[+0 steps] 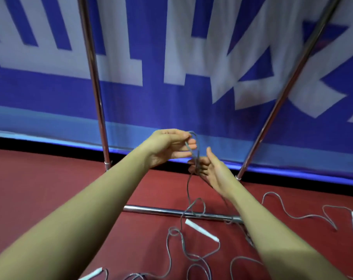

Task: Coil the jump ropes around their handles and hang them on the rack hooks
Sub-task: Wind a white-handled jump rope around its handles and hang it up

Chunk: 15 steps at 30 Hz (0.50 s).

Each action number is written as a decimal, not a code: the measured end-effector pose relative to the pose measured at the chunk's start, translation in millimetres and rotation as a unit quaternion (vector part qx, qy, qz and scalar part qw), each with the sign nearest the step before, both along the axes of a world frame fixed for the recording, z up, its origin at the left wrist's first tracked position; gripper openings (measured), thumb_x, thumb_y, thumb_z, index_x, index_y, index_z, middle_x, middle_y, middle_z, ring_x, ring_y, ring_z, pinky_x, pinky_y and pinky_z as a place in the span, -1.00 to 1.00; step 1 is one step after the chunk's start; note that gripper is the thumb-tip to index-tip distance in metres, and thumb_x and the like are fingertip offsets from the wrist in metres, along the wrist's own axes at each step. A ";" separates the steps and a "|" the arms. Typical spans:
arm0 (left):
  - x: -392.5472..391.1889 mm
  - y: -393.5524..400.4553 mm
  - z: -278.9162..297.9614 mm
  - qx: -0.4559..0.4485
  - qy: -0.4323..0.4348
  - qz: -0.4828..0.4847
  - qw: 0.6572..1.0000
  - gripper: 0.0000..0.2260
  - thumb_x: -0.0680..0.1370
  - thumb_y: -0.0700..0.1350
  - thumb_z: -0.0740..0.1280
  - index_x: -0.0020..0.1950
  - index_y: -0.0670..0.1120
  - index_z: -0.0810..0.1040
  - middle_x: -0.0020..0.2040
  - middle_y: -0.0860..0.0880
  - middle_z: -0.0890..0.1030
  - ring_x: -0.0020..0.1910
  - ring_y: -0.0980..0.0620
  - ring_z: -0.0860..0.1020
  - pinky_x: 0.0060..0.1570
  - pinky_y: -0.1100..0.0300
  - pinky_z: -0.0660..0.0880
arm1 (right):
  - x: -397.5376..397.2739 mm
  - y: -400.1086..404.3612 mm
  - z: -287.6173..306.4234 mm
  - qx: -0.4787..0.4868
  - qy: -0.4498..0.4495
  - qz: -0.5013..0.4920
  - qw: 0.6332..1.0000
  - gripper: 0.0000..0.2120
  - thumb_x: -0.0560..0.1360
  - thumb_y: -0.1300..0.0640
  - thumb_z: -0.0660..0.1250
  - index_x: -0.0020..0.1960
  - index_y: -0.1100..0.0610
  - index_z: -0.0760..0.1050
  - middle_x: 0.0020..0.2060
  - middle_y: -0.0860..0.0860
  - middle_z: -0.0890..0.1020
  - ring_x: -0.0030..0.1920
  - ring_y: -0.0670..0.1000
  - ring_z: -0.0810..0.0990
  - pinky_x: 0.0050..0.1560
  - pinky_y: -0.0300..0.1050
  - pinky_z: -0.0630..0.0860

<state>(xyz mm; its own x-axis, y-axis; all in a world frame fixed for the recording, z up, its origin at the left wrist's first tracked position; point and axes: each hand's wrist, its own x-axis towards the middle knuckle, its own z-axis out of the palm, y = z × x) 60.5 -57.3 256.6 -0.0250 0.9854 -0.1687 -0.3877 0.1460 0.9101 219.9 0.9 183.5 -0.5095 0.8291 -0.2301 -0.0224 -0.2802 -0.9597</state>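
Left hand point(169, 146) pinches grey rope point(194, 150) loop; right hand point(210, 170) seemingly grips it below.

Floor point(40, 188): dark red, matte, looks like sports flooring. Back wall fully covered by a blue banner point(151, 93) with large white block lettering, blurred, unreadable. Lighter blue band along the banner's lower edge, bright sheen on its hem; thin black gap between hem and floor. Chrome metal frame stands in front: left upright point(94, 81) near vertical, right upright point(289, 87) leaning in the wide-angle view, horizontal base bar point(161, 211) lying on the floor. Light even, indoor, soft reflections on the tubes.
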 end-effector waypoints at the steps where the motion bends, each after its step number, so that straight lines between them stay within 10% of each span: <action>1: 1.1 -2.3 13.0 0.015 -0.027 0.015 0.999 -0.87 0.60 -0.29 0.22 -0.11 -0.20 0.52 -0.29 -0.10 0.68 -0.28 0.02 0.68 -0.26 0.18 0.63 | -1.1 -3.3 11.2 0.023 0.005 0.020 1.000 -0.43 0.63 -0.11 -0.06 -0.14 0.22 0.57 -0.29 0.04 0.68 -0.23 -0.03 0.65 -0.08 -0.24 0.48; 15: 4.3 -12.6 37.1 0.032 -0.304 0.170 0.937 -0.71 0.64 -0.04 0.21 -0.11 -0.24 0.51 -0.22 -0.23 0.64 -0.17 -0.11 0.64 -0.14 0.01 0.56 | -0.8 -26.5 88.3 -0.060 0.199 0.049 0.977 -0.51 0.46 -0.21 0.17 -0.45 0.13 0.43 -0.54 -0.04 0.15 -0.59 -0.10 0.12 -0.50 -0.24 0.10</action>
